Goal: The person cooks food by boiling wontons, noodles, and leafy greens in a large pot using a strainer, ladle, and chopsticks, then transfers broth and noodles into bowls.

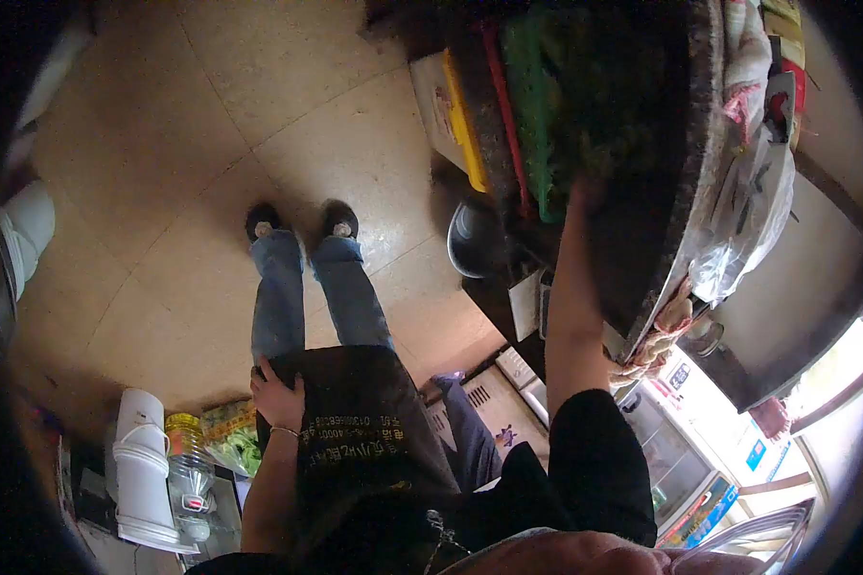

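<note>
Farthest left of the apron [360,398], a white bucket [29,225] stands by the floor's edge. Nearer, still left of the apron, are stacked white tubs [144,470], a clear bottle [192,470] with a yellow upper part, and a bright packet [232,431].

The left hand [278,395] rests against the apron's left edge, over the top of the thigh. Its thumb stands apart from the fingers; whether they pinch the cloth, I cannot tell. Just beyond the apron, blue jeans [278,297] lead to dark shoes [341,218] on the tiled floor [163,192].

To the right of the apron and farther forward come a yellow-rimmed crate [465,125], then a dark bowl [478,240], then a green crate [530,105] with dark leafy greens [599,81] in it. The right arm stretches forward past the apron, and the right hand [588,189] is at the near end of those greens. Shadow covers its fingers, so their grip cannot be told.

Farther right of the apron run the counter's worn edge [686,216] and a clear plastic bag [750,211] beside it.
</note>
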`<control>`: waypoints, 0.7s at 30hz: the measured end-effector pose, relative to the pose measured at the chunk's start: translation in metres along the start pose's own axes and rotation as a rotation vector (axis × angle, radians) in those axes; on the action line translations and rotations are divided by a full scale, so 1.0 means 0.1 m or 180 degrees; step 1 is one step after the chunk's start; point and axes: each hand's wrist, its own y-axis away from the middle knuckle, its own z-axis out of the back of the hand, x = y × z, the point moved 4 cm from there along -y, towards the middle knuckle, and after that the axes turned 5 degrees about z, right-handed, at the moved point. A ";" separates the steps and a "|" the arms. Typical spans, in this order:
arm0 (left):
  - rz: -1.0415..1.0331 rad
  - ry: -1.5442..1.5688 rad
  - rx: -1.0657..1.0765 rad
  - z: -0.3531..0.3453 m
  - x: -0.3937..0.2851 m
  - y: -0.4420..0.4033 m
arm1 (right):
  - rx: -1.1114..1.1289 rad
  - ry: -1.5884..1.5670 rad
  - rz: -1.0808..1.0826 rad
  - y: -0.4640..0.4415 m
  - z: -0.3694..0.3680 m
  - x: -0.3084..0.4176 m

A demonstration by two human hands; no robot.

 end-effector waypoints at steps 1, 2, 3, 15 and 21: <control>0.0026 -0.0008 -0.0024 0.00 -0.03 0.00 | -0.0260 -0.0024 0.0162 0.02 0.08 0.01; 0.0037 -0.0016 -0.0038 -0.01 -0.07 0.01 | -0.0513 -0.0039 0.0315 0.05 0.13 -0.04; 0.0052 -0.0053 -0.0055 -0.02 -0.09 0.02 | -0.0500 -0.0049 0.0305 0.07 0.12 -0.13; 0.0097 -0.0136 -0.0149 -0.10 -0.24 0.05 | 0.0036 -0.2036 0.0617 -0.14 -0.41 0.14; 0.0100 -0.0086 -0.0073 -0.07 -0.29 0.02 | -0.0496 -0.0881 0.0895 -0.04 -0.18 -0.02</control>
